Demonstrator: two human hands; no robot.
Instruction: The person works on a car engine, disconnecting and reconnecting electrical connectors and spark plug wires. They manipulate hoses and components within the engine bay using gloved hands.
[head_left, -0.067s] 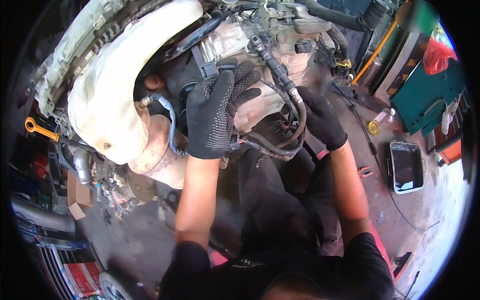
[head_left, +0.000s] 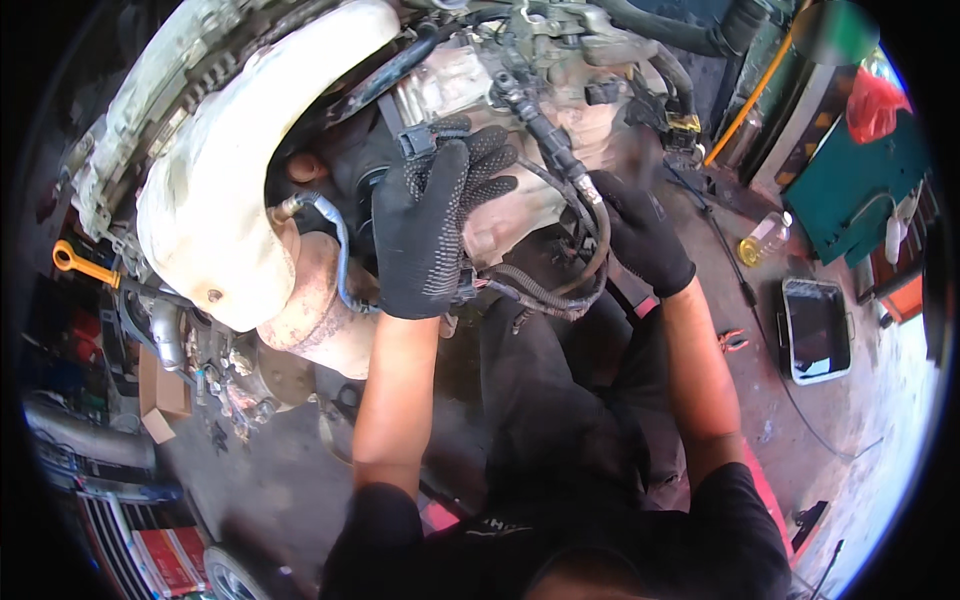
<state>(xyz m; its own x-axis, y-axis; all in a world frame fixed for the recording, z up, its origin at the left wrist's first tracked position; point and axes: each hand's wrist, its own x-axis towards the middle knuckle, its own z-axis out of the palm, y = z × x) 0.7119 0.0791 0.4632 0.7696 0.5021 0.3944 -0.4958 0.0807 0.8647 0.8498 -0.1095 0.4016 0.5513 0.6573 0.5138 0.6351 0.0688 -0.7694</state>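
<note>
The left hand [head_left: 425, 235] bends loosely by a grey connector [head_left: 417, 142]; the right hand [head_left: 645, 238] curls against the harness [head_left: 603, 245], likely steadying it. Whether either grips, I cannot tell. The harness sags at the engine's [head_left: 510, 222] near edge, apparently because its upper end is carried there.

Hands [head_left: 418, 235] in black, pale-dotted fabric gloves [head_left: 648, 240], plus a black short-sleeved tee [head_left: 670, 550] with pale chest print [head_left: 500, 526] and dark trousers [head_left: 545, 410].

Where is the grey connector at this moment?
In the head view, the grey connector is above centre, slightly left, beside the gloved left hand and right of the white curved cover.
</note>
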